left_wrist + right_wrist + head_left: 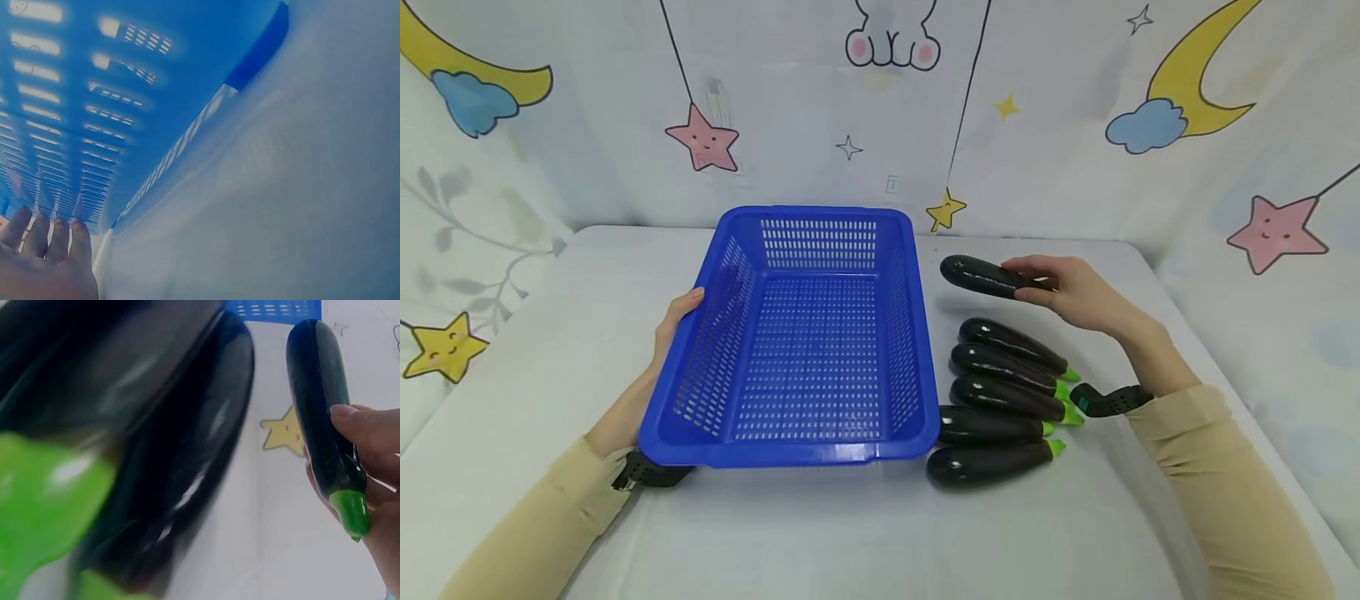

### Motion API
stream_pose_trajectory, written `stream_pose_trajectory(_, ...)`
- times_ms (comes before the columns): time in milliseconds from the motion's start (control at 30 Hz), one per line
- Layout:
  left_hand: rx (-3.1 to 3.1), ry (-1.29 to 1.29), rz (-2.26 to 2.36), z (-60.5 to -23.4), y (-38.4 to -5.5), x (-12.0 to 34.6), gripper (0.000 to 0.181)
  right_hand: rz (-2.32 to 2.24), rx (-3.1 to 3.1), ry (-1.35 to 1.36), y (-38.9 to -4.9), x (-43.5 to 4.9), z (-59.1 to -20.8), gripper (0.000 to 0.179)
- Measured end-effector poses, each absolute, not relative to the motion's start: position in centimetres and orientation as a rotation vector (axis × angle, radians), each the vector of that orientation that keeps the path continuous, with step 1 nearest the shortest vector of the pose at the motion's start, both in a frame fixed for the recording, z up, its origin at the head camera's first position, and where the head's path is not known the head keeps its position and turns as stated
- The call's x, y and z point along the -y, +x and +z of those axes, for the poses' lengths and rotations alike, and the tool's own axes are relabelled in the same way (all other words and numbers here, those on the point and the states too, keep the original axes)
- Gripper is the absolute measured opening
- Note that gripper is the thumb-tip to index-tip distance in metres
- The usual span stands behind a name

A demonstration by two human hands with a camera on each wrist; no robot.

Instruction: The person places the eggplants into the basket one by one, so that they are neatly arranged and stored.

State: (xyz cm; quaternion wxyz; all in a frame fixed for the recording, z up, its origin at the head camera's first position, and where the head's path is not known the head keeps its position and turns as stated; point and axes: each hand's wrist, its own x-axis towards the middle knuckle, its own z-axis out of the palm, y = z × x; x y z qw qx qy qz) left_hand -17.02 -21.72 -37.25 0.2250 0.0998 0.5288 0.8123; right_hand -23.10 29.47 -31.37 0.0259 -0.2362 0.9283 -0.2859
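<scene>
A blue plastic basket (820, 454) with slotted walls stands at the middle of the table. My left hand (666, 333) holds its left side, fingertips near the rim; in the left wrist view the fingers (59, 240) lie against the slotted outer wall. To the right of the basket, my right hand (1067, 292) grips a dark eggplant (977, 275) near its stem end, thumb on one side and fingers on the other. The right wrist view shows this eggplant's (319, 394) green stem end by the palm. Several more eggplants (1007, 360) lie in a column below that hand.
A white cloth covers the table (880, 542). Behind it hangs a printed curtain (805, 100) with stars and moons. The lower eggplants (985, 462) lie close to the basket's right front corner.
</scene>
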Motion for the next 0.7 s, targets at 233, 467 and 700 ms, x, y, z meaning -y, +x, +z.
stream_pose_trajectory(233, -1.434, 0.273, 2.261, -37.3, -17.0, 21.6, 0.062, -0.843, -2.881, -0.751, -23.7, -28.0, -29.6, 0.041)
stream_pose_trajectory(467, -1.373, 0.295, 2.267, -37.2, -16.9, 21.4, 0.056, -0.827, -2.891, -0.751, -24.3, -26.6, -28.4, 0.043)
stream_pose_trajectory(700, -1.379, 0.283, 2.257, -37.0, -16.8, 21.5, 0.061, -0.835, -2.864, -0.790, -24.8, -24.8, -27.4, 0.041)
